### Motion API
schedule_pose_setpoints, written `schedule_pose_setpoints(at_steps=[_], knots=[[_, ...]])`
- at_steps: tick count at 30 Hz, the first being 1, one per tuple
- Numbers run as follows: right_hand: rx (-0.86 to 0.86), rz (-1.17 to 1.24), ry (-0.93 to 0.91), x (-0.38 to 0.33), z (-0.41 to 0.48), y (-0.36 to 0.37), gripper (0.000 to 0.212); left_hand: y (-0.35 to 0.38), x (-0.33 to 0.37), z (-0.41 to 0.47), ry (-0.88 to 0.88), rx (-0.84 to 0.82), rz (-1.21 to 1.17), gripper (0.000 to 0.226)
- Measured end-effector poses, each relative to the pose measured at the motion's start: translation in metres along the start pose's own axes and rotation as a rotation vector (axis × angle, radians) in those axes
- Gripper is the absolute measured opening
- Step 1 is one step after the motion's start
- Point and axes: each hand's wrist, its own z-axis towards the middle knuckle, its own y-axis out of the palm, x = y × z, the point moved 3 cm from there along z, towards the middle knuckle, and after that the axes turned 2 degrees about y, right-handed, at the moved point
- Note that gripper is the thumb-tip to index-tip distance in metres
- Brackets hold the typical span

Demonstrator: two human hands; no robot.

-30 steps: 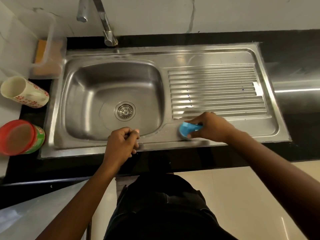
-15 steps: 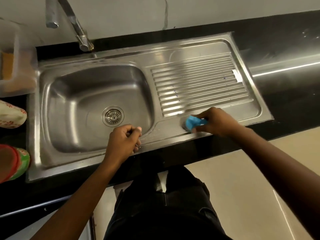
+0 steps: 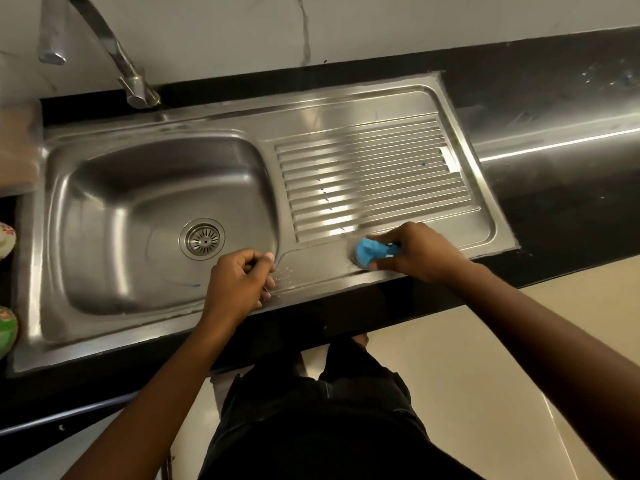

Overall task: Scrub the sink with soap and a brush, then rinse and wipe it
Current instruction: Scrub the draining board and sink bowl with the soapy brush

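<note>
A stainless steel sink [image 3: 104, 327] with a deep basin on the left and a ribbed drainboard [image 3: 374, 181] on the right is set into a black counter. My right hand [image 3: 419, 252] grips a blue scrub brush [image 3: 372, 251] and presses it on the flat rim just in front of the drainboard. My left hand [image 3: 239, 282] rests as a closed fist on the front rim beside the basin; nothing shows in it. Small water droplets lie on the rim between my hands. The drain strainer [image 3: 202, 238] sits in the basin floor.
A curved metal tap [image 3: 104, 46] stands behind the basin at the back left. A clear plastic tray [image 3: 17, 150] and two patterned containers [image 3: 5, 327] sit at the far left edge. The black counter [image 3: 571, 188] runs on to the right. Tiled floor lies below.
The view has shifted right, so the sink sits further left in frame. My right hand with the brush has slid right along the front rim. The left fist stays on the rim.
</note>
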Motion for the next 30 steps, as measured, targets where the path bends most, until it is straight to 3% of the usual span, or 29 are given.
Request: schedule_pose_setpoints(at_steps=[5, 10, 16, 20, 24, 30], knots=[[0.068, 0.106, -0.011, -0.006, 0.014, -0.005, 0.052, 0.018, 0.006, -0.003, -0.014, 0.025, 0.000, 0.029], [-0.031, 0.078, -0.174, -0.048, 0.013, 0.022, 0.061, 0.031, 0.013, -0.001, -0.018, 0.032, 0.022, 0.029], [-0.061, 0.011, -0.040, 0.034, 0.001, -0.025, 0.060, 0.040, 0.019, 0.006, -0.020, 0.050, 0.020, 0.030], [0.019, 0.069, 0.023, 0.068, 0.009, -0.055, 0.050, 0.051, 0.025, 0.009, -0.019, 0.043, 0.029, 0.029], [0.052, 0.111, -0.021, 0.035, 0.027, -0.035, 0.045, 0.061, 0.028, 0.010, -0.020, 0.018, 0.027, 0.029], [-0.035, 0.097, -0.115, 0.017, 0.004, -0.014, 0.059, 0.081, 0.042, 0.019, 0.012, -0.007, 0.041, 0.030]])
